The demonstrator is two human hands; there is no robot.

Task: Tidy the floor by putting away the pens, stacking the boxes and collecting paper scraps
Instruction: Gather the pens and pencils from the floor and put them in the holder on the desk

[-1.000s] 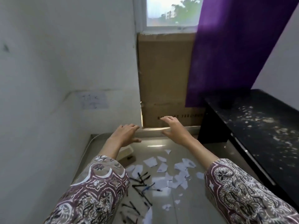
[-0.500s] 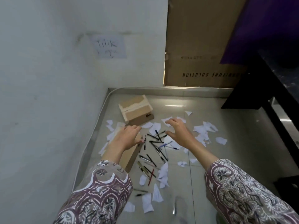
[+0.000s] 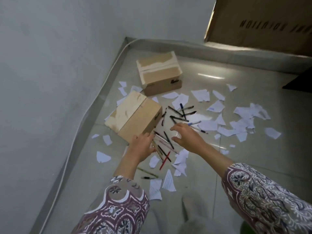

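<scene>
Nothing looks tidied yet: pens (image 3: pixel 175 119), paper scraps (image 3: pixel 243 122) and two unstacked boxes (image 3: pixel 135 115) lie near the floor's (image 3: pixel 219 166) corner, while the left hand (image 3: pixel 142 146) and right hand (image 3: pixel 187 135) hover spread, holding nothing.

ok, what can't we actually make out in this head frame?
- Pens between the hands: partly covered by the left hand and right hand, so no count, and contact is unclear.
- Box contents: near box and far box show only their outsides.
- Big carton: cut off by the top and right edges; print blurred and incomplete.
- Writing on the scraps: too small.
- Dark furniture: cut off at the right edge.
</scene>
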